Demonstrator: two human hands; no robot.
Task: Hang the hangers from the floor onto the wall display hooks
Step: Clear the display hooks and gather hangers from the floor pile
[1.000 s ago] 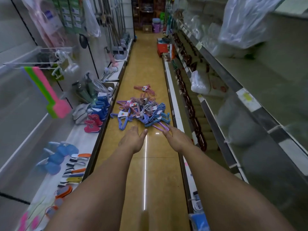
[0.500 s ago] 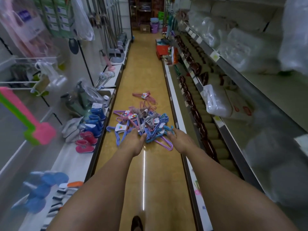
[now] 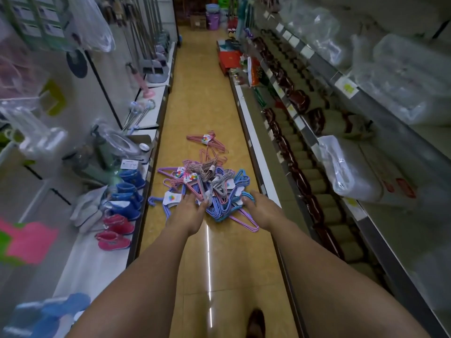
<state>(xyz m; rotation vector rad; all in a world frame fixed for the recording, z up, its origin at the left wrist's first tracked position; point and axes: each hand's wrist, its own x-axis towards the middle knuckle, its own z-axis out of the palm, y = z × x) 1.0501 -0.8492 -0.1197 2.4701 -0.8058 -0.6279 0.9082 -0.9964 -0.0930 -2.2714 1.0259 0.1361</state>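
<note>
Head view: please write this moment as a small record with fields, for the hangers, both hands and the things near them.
place: shop aisle, yellow tiled floor
hangers: pile of hangers on the floor, bundles in blue, pink, purple and grey, with paper labels
separate bundle: pink hangers lying beyond the pile
left hand: left hand at the pile's near left edge, fingers reaching in
right hand: right hand at the near right edge, on blue hangers
grip: not clearly visible
left shelf: small boots, blue and pink

hangers (image 3: 214,189): blue, purple, pink, grey
floor (image 3: 202,111): glossy tan tile
boots (image 3: 129,191): blue pairs, pink pairs
shelf (image 3: 97,259): white
</note>
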